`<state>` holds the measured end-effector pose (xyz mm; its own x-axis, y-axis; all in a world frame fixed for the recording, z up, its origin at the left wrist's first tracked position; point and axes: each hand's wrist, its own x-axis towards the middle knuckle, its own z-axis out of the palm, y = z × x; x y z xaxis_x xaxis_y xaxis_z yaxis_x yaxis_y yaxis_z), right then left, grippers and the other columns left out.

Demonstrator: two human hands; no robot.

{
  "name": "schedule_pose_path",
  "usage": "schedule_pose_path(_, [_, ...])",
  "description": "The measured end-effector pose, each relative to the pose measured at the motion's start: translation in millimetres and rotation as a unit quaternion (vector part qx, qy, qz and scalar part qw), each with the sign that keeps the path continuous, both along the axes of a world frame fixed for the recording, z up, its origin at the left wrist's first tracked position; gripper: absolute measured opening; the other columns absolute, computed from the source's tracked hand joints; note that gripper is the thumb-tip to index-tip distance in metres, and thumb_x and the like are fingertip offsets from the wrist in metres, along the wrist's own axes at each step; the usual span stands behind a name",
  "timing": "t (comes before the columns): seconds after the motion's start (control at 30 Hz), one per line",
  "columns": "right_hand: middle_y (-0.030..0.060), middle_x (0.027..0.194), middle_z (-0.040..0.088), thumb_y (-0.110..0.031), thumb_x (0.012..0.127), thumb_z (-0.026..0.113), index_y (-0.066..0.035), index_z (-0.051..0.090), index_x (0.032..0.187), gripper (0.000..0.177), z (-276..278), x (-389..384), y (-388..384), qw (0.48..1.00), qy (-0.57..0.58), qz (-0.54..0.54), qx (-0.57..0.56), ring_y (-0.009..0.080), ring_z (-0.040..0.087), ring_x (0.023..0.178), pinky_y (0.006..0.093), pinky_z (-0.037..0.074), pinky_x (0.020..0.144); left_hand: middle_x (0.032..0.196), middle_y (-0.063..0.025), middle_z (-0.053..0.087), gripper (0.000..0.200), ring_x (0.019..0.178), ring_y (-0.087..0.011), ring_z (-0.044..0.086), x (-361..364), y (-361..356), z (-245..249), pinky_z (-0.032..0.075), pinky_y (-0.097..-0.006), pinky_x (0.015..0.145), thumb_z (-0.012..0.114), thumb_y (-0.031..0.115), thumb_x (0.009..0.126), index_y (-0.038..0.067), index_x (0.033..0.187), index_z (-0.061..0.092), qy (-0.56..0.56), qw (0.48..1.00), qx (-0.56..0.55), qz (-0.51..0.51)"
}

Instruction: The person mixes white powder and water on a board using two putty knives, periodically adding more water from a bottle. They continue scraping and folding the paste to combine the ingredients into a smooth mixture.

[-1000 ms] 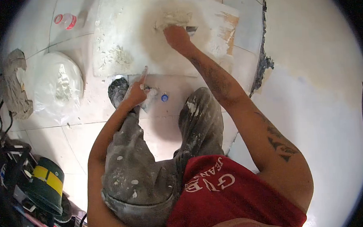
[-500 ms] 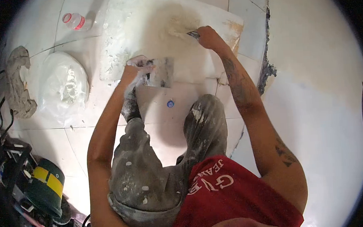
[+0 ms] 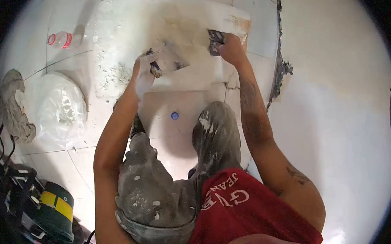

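A whitish board (image 3: 128, 26) with a brownish smear of paste lies on the tiled floor in front of me. My left hand (image 3: 146, 66), coated in white, grips a flat scraper (image 3: 172, 61) low over the board; the scraper's plate carries pale material. My right hand (image 3: 232, 48) is closed on a dark putty knife (image 3: 215, 42) over the board's right part. The two tools are apart. Between the board and my knees a blue cap (image 3: 174, 116) rests on the floor.
A clear plastic bottle (image 3: 61, 40) lies at the upper left. Below it are a round plastic-wrapped object (image 3: 62, 107) and a crumpled grey cloth (image 3: 15, 109). A dark green bucket with a yellow band (image 3: 56, 209) stands at the lower left. A pale wall rises at the right.
The scraper in my left hand has turned and tilted over the board. My right hand has moved slightly down, and its knife now shows its broad face. The camera view has shifted.
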<state>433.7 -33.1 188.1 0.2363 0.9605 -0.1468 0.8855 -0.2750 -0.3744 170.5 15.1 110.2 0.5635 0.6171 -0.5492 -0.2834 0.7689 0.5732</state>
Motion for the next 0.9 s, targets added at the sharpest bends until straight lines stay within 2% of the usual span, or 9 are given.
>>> schedule_pose_path(0.1, [0.0251,0.079,0.060,-0.007,0.062,0.052,0.002,0.061,0.081,0.023,-29.4,8.1,5.2,0.998,0.030,0.021,0.050,0.0419,0.058,0.077,0.0438,0.047,0.075,0.084,-0.0080,0.062,0.031,0.062,-0.0180,0.059,8.4,-6.7,22.9,0.047,-0.0284,0.050,0.051,0.007,0.082,-0.002,0.111,0.054,0.037,0.985,-0.137,0.100])
schedule_pose_path(0.2, [0.0245,0.081,0.061,-0.007,0.063,0.052,0.001,0.061,0.082,0.023,-31.4,-2.1,12.1,0.995,0.063,-0.004,-0.073,0.0412,0.058,0.079,0.0441,0.047,0.075,0.081,-0.0083,0.062,0.028,0.063,-0.0163,0.059,-7.4,-13.5,20.3,0.047,-0.0280,0.050,0.058,0.009,0.079,-0.004,0.105,0.058,0.194,0.980,-0.051,0.002])
schedule_pose_path(0.3, [0.0239,0.081,0.061,-0.009,0.063,0.054,0.000,0.062,0.085,0.024,-29.3,-9.1,13.0,0.997,0.066,0.018,-0.045,0.0409,0.058,0.080,0.0446,0.047,0.075,0.079,-0.0085,0.062,0.026,0.066,-0.0155,0.059,-23.3,-4.2,20.1,0.048,-0.0283,0.053,0.065,0.013,0.076,-0.004,0.095,0.062,0.313,0.927,0.105,-0.179])
schedule_pose_path(0.4, [0.0226,0.080,0.062,-0.014,0.066,0.061,0.000,0.062,0.087,0.025,-25.1,-14.0,9.9,0.997,0.062,0.034,0.013,0.0389,0.059,0.080,0.0439,0.048,0.075,0.075,-0.0046,0.059,0.021,0.060,-0.0132,0.055,-12.1,-2.2,22.2,0.043,-0.0287,0.047,0.056,0.020,0.084,0.002,0.094,0.062,0.297,0.951,0.073,-0.045])
schedule_pose_path(0.53, [0.0066,0.087,0.064,-0.001,0.075,0.063,0.003,0.058,0.100,0.026,-13.3,-11.9,-2.1,0.974,0.220,-0.051,0.032,0.0120,0.057,0.076,0.0283,0.046,0.072,0.080,-0.0082,0.062,0.021,0.067,-0.0160,0.059,-6.6,2.7,20.8,0.049,-0.0287,0.056,0.058,0.015,0.082,0.001,0.097,0.060,0.122,0.991,-0.058,0.010])
schedule_pose_path(0.6, [0.0062,0.088,0.064,0.000,0.075,0.063,0.003,0.058,0.100,0.025,7.5,-28.1,-7.1,0.963,0.241,-0.092,0.077,0.0125,0.057,0.077,0.0278,0.046,0.072,0.081,-0.0083,0.062,0.027,0.067,-0.0178,0.061,-0.2,1.4,21.0,0.051,-0.0291,0.057,0.061,0.013,0.080,-0.002,0.102,0.058,0.014,0.990,-0.131,0.042])
schedule_pose_path(0.67, [0.0064,0.088,0.064,0.001,0.075,0.063,0.003,0.058,0.099,0.025,9.3,-39.0,-13.4,0.947,0.277,-0.118,0.114,0.0131,0.057,0.078,0.0273,0.046,0.073,0.084,-0.0086,0.062,0.023,0.070,-0.0188,0.061,1.6,-7.6,17.0,0.052,-0.0294,0.062,0.056,0.013,0.083,-0.001,0.101,0.058,0.036,0.989,0.143,0.032])
schedule_pose_path(0.73, [0.0072,0.088,0.064,0.003,0.075,0.062,0.004,0.058,0.099,0.025,4.5,-48.6,-18.5,0.925,0.324,-0.130,0.150,0.0138,0.058,0.079,0.0267,0.046,0.074,0.085,-0.0087,0.061,0.021,0.074,-0.0193,0.062,3.8,-9.8,21.4,0.053,-0.0298,0.065,0.052,0.014,0.086,-0.001,0.100,0.058,0.017,0.981,0.190,0.036])
schedule_pose_path(0.9, [0.0113,0.108,0.054,0.014,0.073,0.053,0.003,0.054,0.104,0.033,18.5,-80.2,-29.4,0.937,0.289,0.023,0.193,0.0163,0.054,0.096,0.0274,0.044,0.083,0.090,-0.0093,0.060,0.022,0.082,-0.0197,0.061,9.9,8.4,50.6,0.052,-0.0309,0.070,0.047,0.015,0.089,-0.001,0.101,0.057,-0.043,0.983,-0.146,0.105])
